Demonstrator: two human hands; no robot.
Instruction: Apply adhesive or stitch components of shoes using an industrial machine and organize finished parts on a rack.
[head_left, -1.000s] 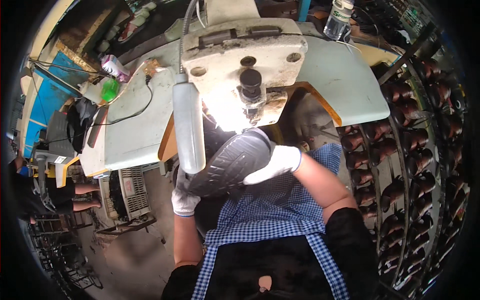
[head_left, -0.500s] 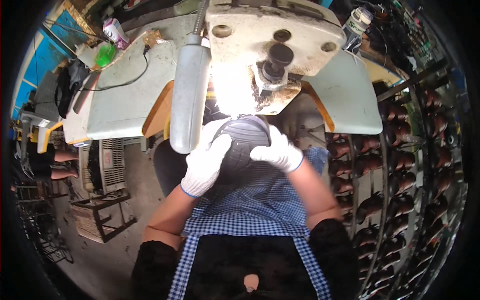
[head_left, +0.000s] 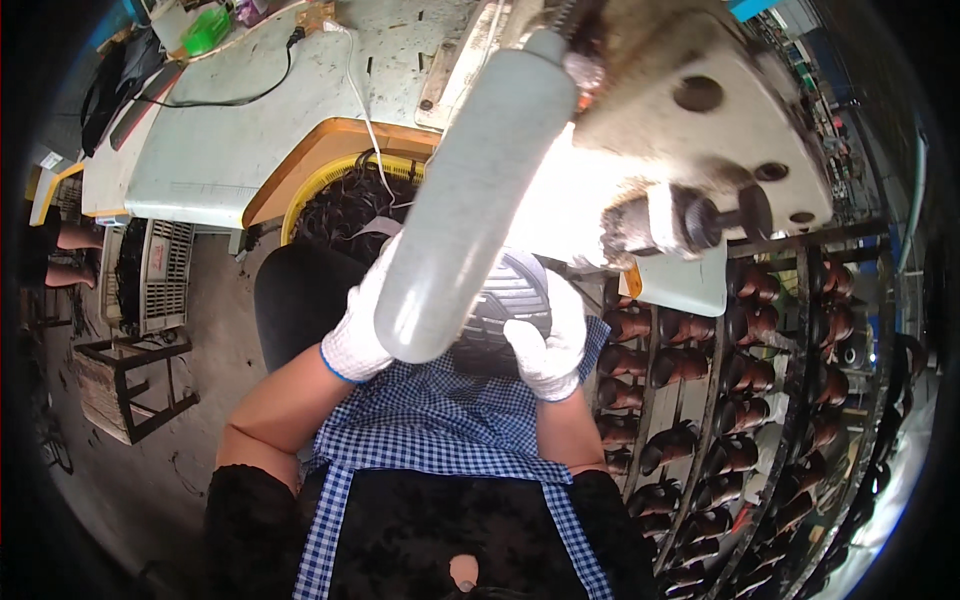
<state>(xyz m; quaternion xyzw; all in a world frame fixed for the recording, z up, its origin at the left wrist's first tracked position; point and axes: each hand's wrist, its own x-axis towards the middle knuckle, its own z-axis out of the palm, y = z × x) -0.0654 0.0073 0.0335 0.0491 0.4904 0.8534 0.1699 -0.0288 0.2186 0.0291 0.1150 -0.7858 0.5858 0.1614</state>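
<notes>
A shoe (head_left: 512,300) with a black, grooved sole is between my hands, its sole turned up toward me, close below the machine's brightly lit working area. My left hand (head_left: 352,335), in a white knit glove, is on the shoe's left side; a long grey lamp (head_left: 470,200) hides most of its fingers and part of the sole. On the right side, my gloved right hand (head_left: 556,345) is closed round the shoe's edge, the thumb lying on the sole. The off-white machine head (head_left: 735,130), with a black knob, stands above and to the right.
A pale green table (head_left: 220,140) with a cable extends left. Beneath its cut-out sits a yellow basket (head_left: 296,205) of dark scraps. Racks of brown shoes (head_left: 685,365) fill the right side. At the left are a plastic crate (head_left: 165,275), a wooden stool (head_left: 105,395) and another person's legs.
My view has shifted and tilted, so the machine appears farther right. The lamp now covers my left fingers and part of the sole, and the yellow basket shows. The shoe stays in my hands.
</notes>
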